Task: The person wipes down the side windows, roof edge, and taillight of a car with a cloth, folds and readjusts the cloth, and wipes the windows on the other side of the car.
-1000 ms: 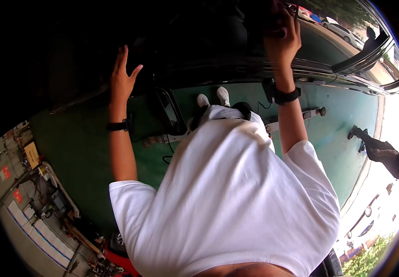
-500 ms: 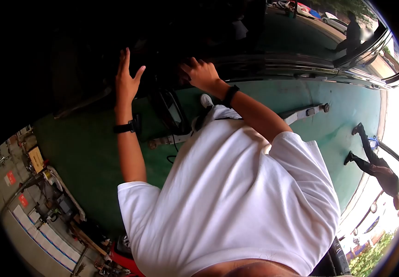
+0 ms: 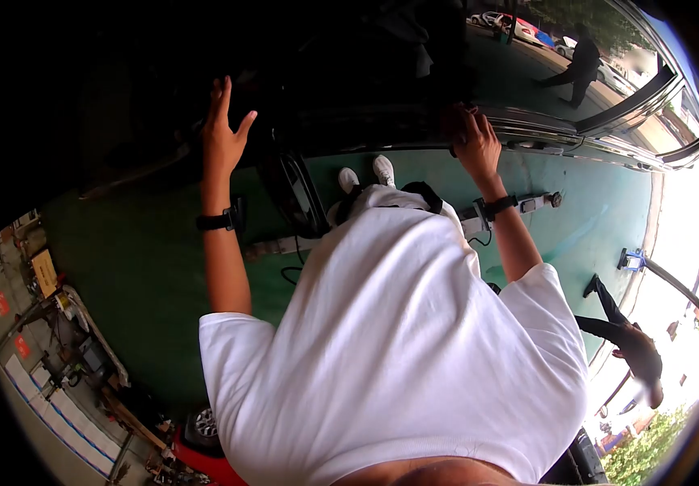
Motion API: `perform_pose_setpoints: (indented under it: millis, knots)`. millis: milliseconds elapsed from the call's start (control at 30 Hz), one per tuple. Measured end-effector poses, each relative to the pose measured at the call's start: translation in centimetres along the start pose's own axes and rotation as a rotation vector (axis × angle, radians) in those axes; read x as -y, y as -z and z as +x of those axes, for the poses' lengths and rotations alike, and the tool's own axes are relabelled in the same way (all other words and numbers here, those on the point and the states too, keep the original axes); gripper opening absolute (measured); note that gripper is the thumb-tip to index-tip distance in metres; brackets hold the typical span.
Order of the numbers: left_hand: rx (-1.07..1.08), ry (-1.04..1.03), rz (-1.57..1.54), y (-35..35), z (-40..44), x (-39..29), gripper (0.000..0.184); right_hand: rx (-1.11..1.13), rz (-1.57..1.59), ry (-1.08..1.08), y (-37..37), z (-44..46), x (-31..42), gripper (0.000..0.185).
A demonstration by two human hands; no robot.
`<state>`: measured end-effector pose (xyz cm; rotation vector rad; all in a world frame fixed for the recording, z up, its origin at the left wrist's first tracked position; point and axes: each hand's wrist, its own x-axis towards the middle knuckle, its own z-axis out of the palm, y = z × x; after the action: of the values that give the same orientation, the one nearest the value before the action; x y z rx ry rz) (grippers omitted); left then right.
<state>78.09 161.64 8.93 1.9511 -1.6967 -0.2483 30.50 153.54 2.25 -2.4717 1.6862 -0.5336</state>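
Note:
A glossy black car (image 3: 527, 89) fills the upper part of the view and mirrors parked cars and a person. My left hand (image 3: 224, 138) lies against its dark surface, fingers and thumb spread, holding nothing. Below and right of that hand is the car's side mirror (image 3: 293, 194). My right hand (image 3: 477, 146) is at the lower edge of the car's window, its fingers curled at the dark bodywork; whatever is under the fingertips is too dark to make out. Each wrist wears a black band.
A metal lift arm (image 3: 531, 204) lies low over the green floor (image 3: 155, 292). A person in dark clothes (image 3: 637, 348) walks at the right, near a blue-framed stand (image 3: 631, 259). A red car (image 3: 203, 458) and shelves of tools (image 3: 82, 356) are at the lower left.
My right hand went from high on the car over toward my left hand, then back right to the window's lower edge. My left hand stayed nearly still. The other person moved down the view.

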Motion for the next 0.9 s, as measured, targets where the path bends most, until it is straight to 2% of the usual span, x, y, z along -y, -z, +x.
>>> perform_pose_setpoints:
  millis: [33,133,167,200,233,267,333,400,467,533,600,667,700,733,767,800,833,900]
  knots:
    - [-0.013,-0.021,-0.018,0.0,-0.1,0.2,0.079,-0.041,0.054,0.099,0.4,0.3,1.3,0.055]
    - [-0.015,-0.050,-0.077,-0.2,0.0,0.1,0.078,0.096,0.079,0.345,-0.8,1.3,7.1,0.060]
    - [-0.018,-0.041,-0.098,-0.1,0.0,-0.1,0.077,-0.004,0.098,0.498,-1.2,2.1,9.5,0.058]
    - [-0.015,-0.048,-0.107,-0.1,0.1,-0.3,0.077,0.052,0.093,0.610,-2.9,2.4,10.8,0.050]
    - [0.002,-0.012,-0.091,0.0,0.1,-0.5,0.077,0.004,0.107,0.728,-4.6,3.0,12.2,0.044]
    - [0.019,0.025,-0.073,0.2,0.1,-0.7,0.077,0.006,0.105,0.723,-5.9,3.3,13.0,0.044]
    - [0.039,0.033,-0.072,0.3,0.1,-0.7,0.077,0.173,-0.030,0.754,-7.7,3.4,13.8,0.052]
    - [0.025,0.008,-0.060,0.2,0.1,-0.4,0.078,0.142,-0.010,0.727,-7.9,3.3,13.1,0.045]
    - [0.024,0.010,-0.066,0.1,0.1,-0.3,0.077,0.069,0.041,0.606,-7.0,2.9,11.2,0.042]
    - [0.025,0.012,-0.073,0.0,0.1,-0.5,0.077,0.150,0.030,0.406,-5.2,2.2,7.9,0.042]
    - [0.030,0.015,-0.058,-0.1,0.1,-0.5,0.076,-0.049,-0.040,0.212,-3.7,0.9,1.6,0.047]
    - [0.029,0.010,-0.068,-0.1,0.1,-0.3,0.076,-0.135,-0.181,-0.088,-1.5,-1.3,-5.2,0.050]
    - [0.026,0.004,-0.077,-0.3,0.2,-0.3,0.076,-0.142,-0.290,-0.280,-0.8,-2.8,-9.4,0.046]
    - [0.028,0.001,-0.080,-0.4,0.1,-0.2,0.076,-0.001,-0.384,-0.553,-0.1,-4.4,-13.9,0.041]
    - [0.024,-0.011,-0.065,-0.4,0.1,-0.1,0.075,0.094,-0.325,-0.855,1.2,-6.2,-17.3,0.038]
    - [0.019,-0.026,-0.052,-0.5,0.2,-0.1,0.075,0.126,-0.314,-0.980,3.3,-7.6,-19.0,0.039]
    - [0.013,-0.029,-0.058,-0.7,0.3,-0.2,0.075,0.139,-0.403,-0.996,4.3,-8.8,-20.5,0.035]
    - [0.021,0.010,-0.110,-0.5,0.0,-0.5,0.076,0.030,-0.375,-0.957,5.4,-10.3,-20.6,0.027]
